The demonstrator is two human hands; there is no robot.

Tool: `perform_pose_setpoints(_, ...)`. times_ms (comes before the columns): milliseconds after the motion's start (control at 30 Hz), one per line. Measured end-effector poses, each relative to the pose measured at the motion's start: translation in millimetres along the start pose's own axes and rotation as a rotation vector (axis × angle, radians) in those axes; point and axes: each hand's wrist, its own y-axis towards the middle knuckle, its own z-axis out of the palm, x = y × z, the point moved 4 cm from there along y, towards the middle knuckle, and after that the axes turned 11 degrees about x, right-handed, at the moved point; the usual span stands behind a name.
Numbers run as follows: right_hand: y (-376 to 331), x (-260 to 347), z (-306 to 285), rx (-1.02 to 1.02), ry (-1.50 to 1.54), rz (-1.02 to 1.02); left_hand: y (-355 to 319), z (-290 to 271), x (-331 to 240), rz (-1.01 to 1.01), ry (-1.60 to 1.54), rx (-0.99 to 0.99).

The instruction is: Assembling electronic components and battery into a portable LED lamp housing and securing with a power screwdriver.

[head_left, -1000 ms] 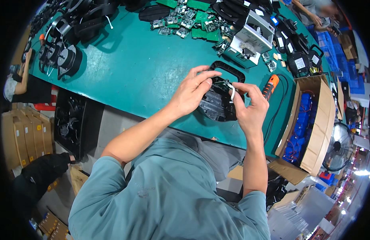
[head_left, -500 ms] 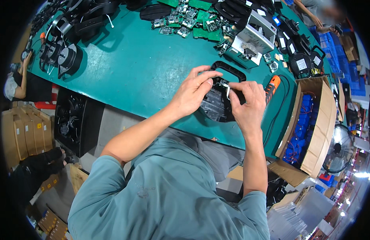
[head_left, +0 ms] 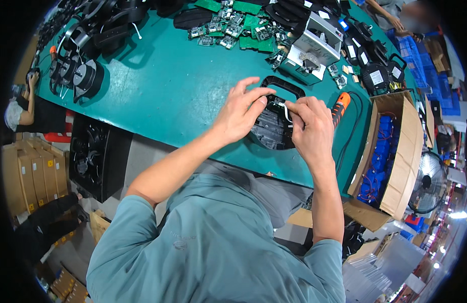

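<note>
One rounded black plastic housing [head_left: 270, 132] lies mid-frame, its long axis and loop handle [head_left: 288, 85] pointing frame-top, slightly right; left hand [head_left: 240, 112] and right hand [head_left: 314, 129] flank a bent white cable [head_left: 287, 114], either grip's closure unclear.

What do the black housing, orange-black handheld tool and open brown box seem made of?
Black housing: likely molded plastic, semi-gloss, from its formed ridges and soft highlights.
Orange-black handheld tool: probably plastic, by its smooth, evenly colored orange end; darker section perhaps rubber.
Open brown box: cardboard, matte, with bent flaps.
</note>
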Motion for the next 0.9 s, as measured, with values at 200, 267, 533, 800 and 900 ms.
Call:
perform_pose_setpoints(200, -4, -2, 5, 0.004, 0.136, 0.06, 37, -11, -24, 0.152, 0.176, 0.136)
perform_pose_setpoints(267, -4, -3, 4, -0.018, 0.208, 0.078, 44, 0, -20, 0.017, 0.247, 0.386)
perform_pose_setpoints(533, -27, 5, -26, 0.1, -0.12, 0.191, 45, 8, -10, 0.023, 0.239, 0.382)
perform_pose_setpoints(800, -18, 26, 10, 0.12, -0.274, 0.159, 44, 6, -13, 0.015, 0.213, 0.392)
perform_pose_setpoints(900, -14, 32, 21, 0.184, -0.112, 0.106, 43, 8, -13, 0.002, 0.256, 0.414)
